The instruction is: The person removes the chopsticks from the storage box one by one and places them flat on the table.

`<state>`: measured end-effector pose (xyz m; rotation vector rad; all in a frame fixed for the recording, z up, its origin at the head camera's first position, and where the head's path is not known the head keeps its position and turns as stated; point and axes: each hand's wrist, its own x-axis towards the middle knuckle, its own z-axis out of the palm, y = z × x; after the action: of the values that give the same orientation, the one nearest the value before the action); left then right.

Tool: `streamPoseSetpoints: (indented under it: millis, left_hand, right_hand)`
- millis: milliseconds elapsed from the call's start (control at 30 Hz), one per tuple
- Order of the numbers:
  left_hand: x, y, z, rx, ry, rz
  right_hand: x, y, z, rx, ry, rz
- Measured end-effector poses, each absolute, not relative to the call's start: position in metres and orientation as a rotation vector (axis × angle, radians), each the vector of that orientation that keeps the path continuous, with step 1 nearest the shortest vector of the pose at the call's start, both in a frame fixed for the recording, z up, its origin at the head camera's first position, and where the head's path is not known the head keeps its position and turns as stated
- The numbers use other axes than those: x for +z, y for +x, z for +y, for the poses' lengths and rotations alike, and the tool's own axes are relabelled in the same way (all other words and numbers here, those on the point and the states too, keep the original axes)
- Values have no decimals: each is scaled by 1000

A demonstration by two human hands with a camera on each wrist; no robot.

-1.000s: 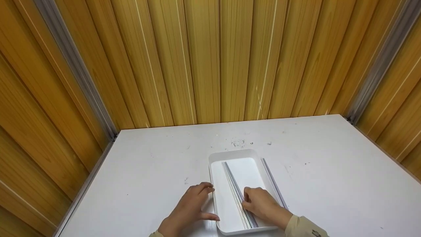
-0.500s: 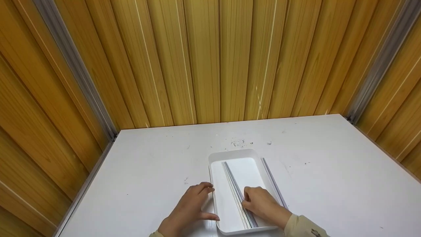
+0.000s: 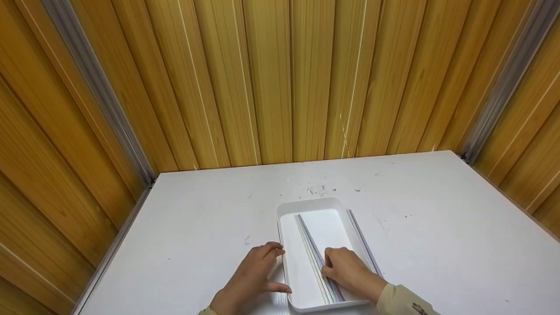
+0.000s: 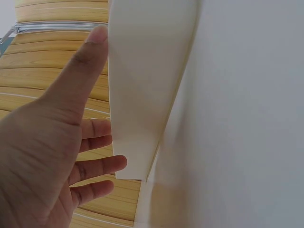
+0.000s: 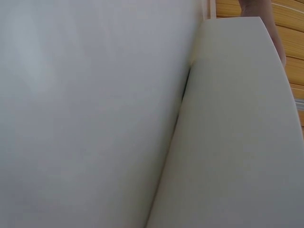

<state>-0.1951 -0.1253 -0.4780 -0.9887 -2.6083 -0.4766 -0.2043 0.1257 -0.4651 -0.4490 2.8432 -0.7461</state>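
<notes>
A white rectangular tray (image 3: 313, 204) lies lengthwise in the head view. Beside its left wall my left hand (image 3: 251, 273) has fingers and thumb spread, the tips right at the rim. The left wrist view shows these straight fingers (image 4: 97, 166) at the tray's outer wall (image 4: 147, 71). Inside the tray rests a slanted bundle of long, thin chopsticks (image 3: 308, 236), pale and bluish-grey. My right hand (image 3: 350, 269) reaches over the right wall, thumb and curled fingers pinching the chopsticks near their lower half. In the right wrist view the tray wall (image 5: 237, 118) hides that pinch.
Along the tray's right outside lie more thin purplish-grey chopsticks (image 3: 363, 238). The white table (image 3: 437, 210) has dark scuff marks near the back. Wood-patterned panels (image 3: 271, 87) with metal corner posts (image 3: 109, 96) enclose the table on the back and sides.
</notes>
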Motion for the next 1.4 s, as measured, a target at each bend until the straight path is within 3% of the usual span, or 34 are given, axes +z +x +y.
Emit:
streamPoseSetpoints:
  millis: [1033,1400]
  left_hand:
    - [-472,-194,-123,-490,-943,-2686]
    - [-480,-195,-126,-478,-1036,-2494]
  right_hand:
    - [-464,-205,122,-684,-435,2954]
    - [-466,-203,128,-729,-413,2963]
